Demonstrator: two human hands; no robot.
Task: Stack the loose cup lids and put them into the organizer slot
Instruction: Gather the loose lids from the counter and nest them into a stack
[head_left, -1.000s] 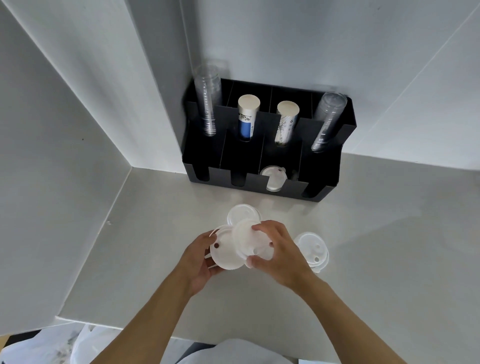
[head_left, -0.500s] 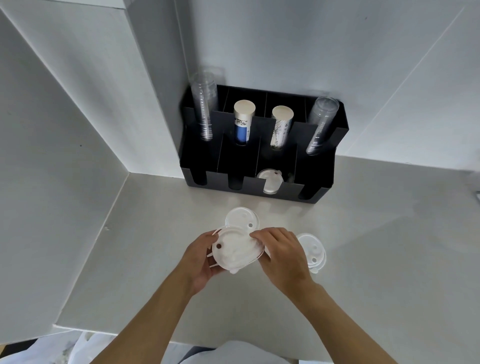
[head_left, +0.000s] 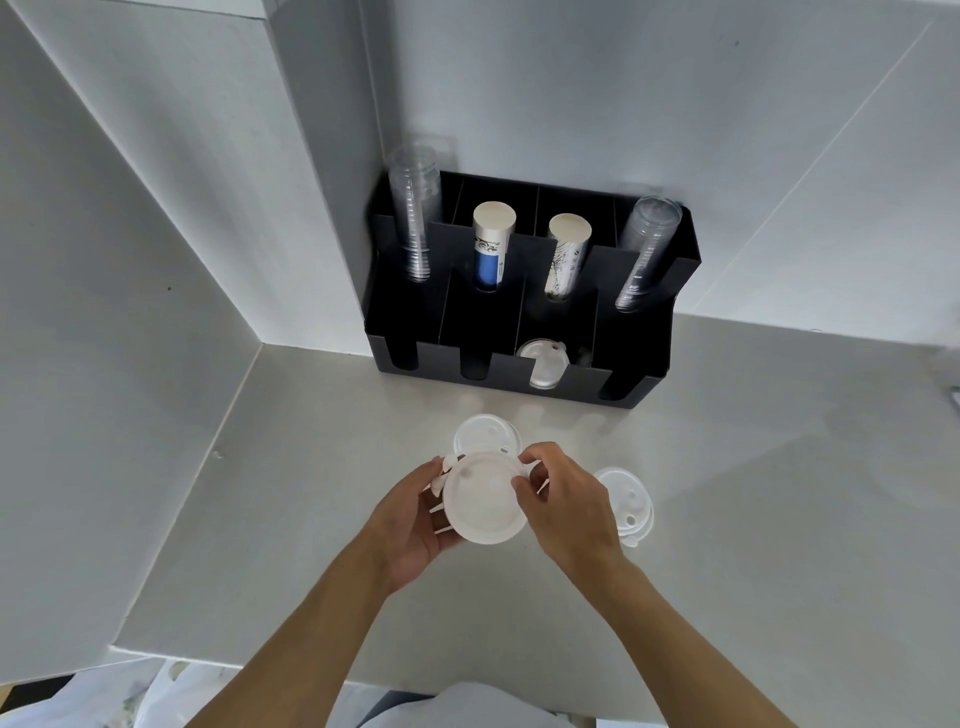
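Observation:
A stack of white cup lids (head_left: 484, 500) is held above the counter between both hands. My left hand (head_left: 410, 519) cups it from the left and underneath. My right hand (head_left: 569, 499) pinches its right edge with fingertips on the top lid. One loose white lid (head_left: 483, 431) lies on the counter just behind the stack. A small pile of lids (head_left: 626, 501) lies to the right, partly hidden by my right hand. The black organizer (head_left: 524, 374) stands against the back wall, with lids (head_left: 543, 364) in its third front slot.
The organizer's back compartments hold clear cup stacks (head_left: 415, 208) at both ends and two paper cup stacks (head_left: 491, 244) between them. White walls close the left side and back. The grey counter (head_left: 779, 519) stretches right and toward me.
The lid in my right hand has come down flat onto the stack in my left hand. Both hands have stayed in about the same place.

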